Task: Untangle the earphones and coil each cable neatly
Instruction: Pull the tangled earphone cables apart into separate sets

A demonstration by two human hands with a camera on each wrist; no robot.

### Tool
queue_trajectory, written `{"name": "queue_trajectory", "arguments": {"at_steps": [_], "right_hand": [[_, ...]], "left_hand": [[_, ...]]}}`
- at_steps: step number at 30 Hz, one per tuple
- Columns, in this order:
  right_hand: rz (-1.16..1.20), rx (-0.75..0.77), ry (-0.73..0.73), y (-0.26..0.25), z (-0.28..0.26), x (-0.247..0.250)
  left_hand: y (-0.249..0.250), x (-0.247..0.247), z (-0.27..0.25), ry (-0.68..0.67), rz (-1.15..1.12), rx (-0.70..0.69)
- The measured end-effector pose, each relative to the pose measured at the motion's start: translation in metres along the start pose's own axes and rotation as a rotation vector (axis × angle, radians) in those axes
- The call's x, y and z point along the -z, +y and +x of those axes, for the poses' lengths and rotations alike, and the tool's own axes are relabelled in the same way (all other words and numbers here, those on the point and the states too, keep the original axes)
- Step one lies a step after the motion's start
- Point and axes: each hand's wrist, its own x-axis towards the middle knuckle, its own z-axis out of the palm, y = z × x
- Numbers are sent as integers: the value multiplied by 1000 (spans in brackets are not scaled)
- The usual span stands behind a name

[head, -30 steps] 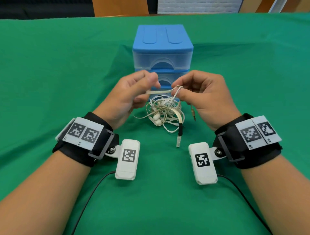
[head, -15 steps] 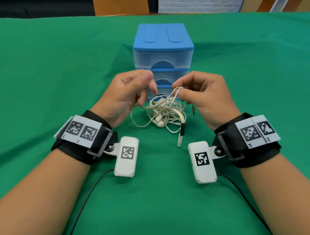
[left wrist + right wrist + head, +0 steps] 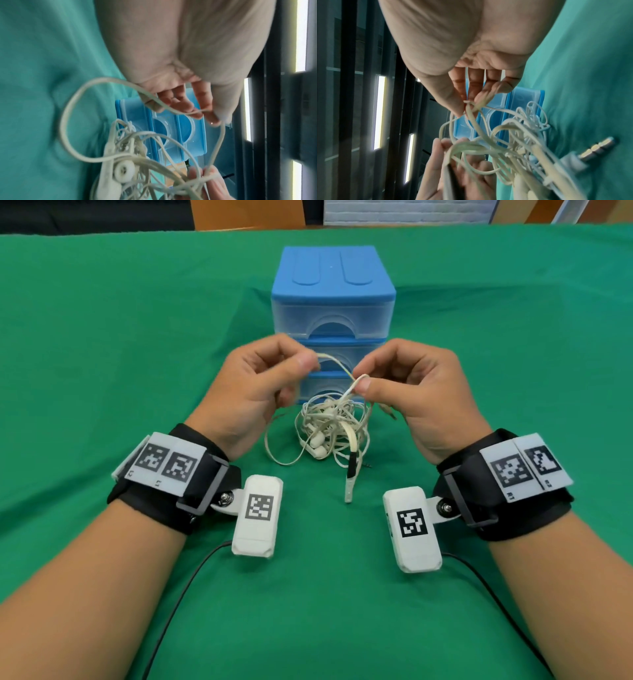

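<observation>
Your left hand [image 3: 260, 385] and right hand [image 3: 411, 385] each pinch a strand, lifting the tangled earphones [image 3: 332, 429] over the middle of the green table [image 3: 102, 337] so loops hang free for separating.

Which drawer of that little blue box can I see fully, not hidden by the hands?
The top drawer of the blue drawer unit; the two below sit partly behind the left hand, right hand and earphone cables.
</observation>
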Motion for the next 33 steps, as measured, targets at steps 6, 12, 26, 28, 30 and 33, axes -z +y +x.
{"name": "queue_trajectory", "arguments": {"at_steps": [6,12,26,28,30,33], "right_hand": [[3,-71,55,1,2,2],[63,-131,122,0,4,5],[-17,-98,121,0,1,0],[-26,-86,118,1,1,0],[-37,-76,112,1,1,-1],[-46,-70,100,2,1,0]], "left_hand": [[7,13,3,-23,-428,-52],[13,9,0,108,-385,-6],[9,0,-3,-236,455,15],[9,-1,-4,-254,467,20],[9,-3,-4,-283,479,33],[6,-5,-4,-289,489,24]]}}
